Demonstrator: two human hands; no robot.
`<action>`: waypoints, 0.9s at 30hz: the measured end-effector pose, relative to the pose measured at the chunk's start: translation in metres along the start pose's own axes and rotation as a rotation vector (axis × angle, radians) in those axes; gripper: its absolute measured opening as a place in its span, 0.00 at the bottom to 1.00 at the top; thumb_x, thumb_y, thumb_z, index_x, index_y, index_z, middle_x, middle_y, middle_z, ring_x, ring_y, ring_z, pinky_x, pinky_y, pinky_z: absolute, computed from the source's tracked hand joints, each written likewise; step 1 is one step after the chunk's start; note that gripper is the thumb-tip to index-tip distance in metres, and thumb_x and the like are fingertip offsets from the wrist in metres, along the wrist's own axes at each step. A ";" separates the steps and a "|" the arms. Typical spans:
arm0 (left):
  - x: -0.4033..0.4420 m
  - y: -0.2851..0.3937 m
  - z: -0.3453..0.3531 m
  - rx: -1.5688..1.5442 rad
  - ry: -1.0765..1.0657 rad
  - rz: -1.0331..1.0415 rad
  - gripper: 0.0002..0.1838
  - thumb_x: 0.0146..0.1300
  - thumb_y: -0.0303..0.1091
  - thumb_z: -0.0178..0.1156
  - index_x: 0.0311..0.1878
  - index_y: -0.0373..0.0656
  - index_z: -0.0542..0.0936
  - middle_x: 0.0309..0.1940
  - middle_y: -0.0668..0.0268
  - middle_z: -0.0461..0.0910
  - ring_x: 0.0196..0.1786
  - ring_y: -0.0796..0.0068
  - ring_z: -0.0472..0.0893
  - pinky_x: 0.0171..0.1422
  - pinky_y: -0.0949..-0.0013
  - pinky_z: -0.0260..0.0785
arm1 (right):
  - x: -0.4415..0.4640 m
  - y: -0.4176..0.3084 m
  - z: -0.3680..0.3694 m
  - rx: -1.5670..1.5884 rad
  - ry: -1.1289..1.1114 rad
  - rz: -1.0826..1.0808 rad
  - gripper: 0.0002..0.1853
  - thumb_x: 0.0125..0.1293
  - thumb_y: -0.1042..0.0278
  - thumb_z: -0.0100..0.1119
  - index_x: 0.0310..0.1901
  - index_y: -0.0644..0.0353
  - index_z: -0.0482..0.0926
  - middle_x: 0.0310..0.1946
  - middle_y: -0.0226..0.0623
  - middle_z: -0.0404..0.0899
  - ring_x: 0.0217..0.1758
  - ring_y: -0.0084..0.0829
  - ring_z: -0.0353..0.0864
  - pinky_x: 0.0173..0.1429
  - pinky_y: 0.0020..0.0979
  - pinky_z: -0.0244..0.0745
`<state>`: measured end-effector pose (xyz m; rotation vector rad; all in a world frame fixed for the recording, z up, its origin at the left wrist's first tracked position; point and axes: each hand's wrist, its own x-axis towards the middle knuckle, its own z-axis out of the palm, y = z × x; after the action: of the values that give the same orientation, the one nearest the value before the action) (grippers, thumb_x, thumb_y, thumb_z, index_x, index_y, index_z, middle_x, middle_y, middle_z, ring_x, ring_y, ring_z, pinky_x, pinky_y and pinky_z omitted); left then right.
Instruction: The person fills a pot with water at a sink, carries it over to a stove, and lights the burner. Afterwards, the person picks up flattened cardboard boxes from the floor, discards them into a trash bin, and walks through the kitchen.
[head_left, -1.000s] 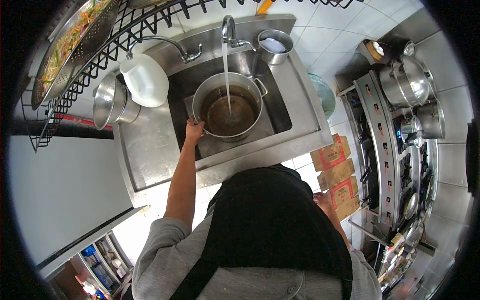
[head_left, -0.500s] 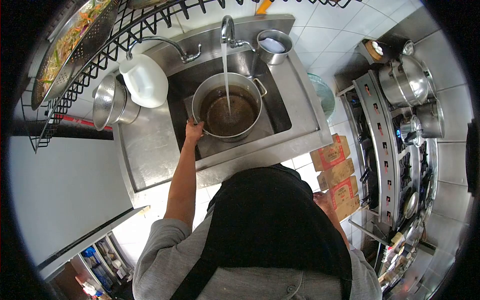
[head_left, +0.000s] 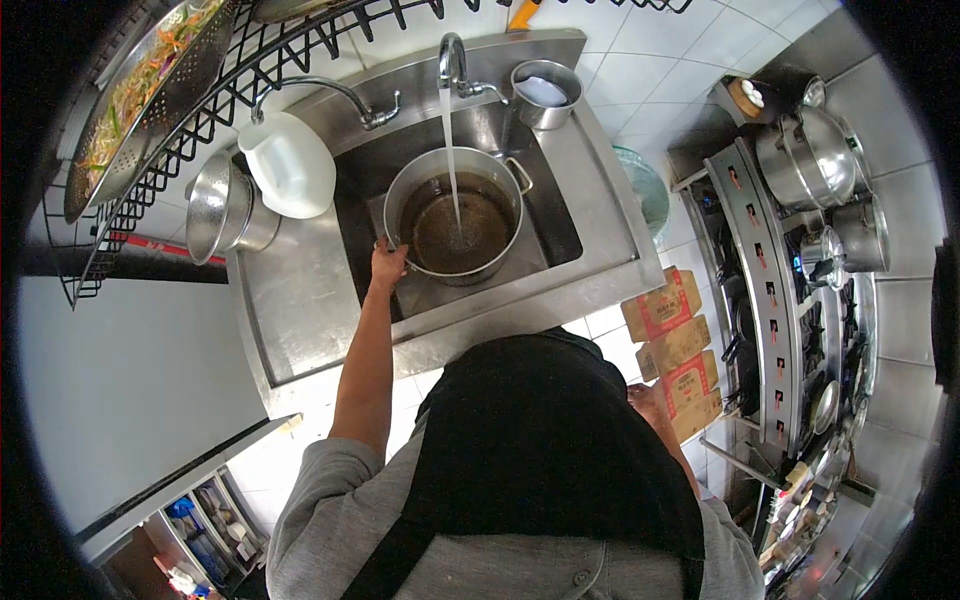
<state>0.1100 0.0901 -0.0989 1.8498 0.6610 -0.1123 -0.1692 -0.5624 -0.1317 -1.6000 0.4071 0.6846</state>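
Observation:
A large metal pot stands in the sink, with brownish liquid in its bottom. Water runs into it from the faucet above. At the pot's left side, my left hand is closed on the pot's handle, which the fingers mostly hide. The pot's other handle shows at the upper right. My right hand hangs low beside the black apron, away from the sink; its fingers are partly hidden by the apron.
A white plastic jug and metal colander stand left of the sink. A small pot sits at its back right corner. Cardboard boxes lie on the floor, right. A stove with pots runs along the right. A wire rack overhangs upper left.
Hardly anything differs. The view has shifted very slightly, while my left hand keeps its place on the pot and the water keeps running.

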 end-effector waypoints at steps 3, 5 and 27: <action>0.000 0.000 -0.001 -0.004 -0.016 0.000 0.32 0.53 0.37 0.61 0.62 0.38 0.67 0.44 0.54 0.78 0.35 0.64 0.82 0.27 0.66 0.78 | -0.003 -0.014 0.007 0.105 0.073 0.144 0.11 0.61 0.72 0.57 0.45 0.63 0.74 0.30 0.44 0.81 0.25 0.31 0.81 0.25 0.29 0.77; 0.001 -0.001 -0.001 0.000 -0.025 0.005 0.33 0.53 0.37 0.61 0.62 0.38 0.67 0.44 0.54 0.78 0.35 0.64 0.82 0.27 0.66 0.78 | -0.005 -0.015 0.008 0.212 0.062 0.140 0.11 0.62 0.71 0.57 0.45 0.63 0.74 0.30 0.44 0.81 0.25 0.31 0.81 0.25 0.29 0.77; 0.006 -0.006 0.001 0.037 -0.025 -0.056 0.32 0.55 0.39 0.61 0.63 0.42 0.66 0.43 0.56 0.79 0.41 0.63 0.81 0.33 0.63 0.78 | -0.001 -0.021 0.000 0.222 0.051 0.205 0.13 0.64 0.65 0.56 0.46 0.61 0.75 0.32 0.41 0.82 0.28 0.32 0.83 0.28 0.29 0.78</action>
<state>0.1124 0.0929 -0.1065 1.8627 0.6975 -0.1846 -0.1569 -0.5597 -0.1154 -1.3792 0.6683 0.7274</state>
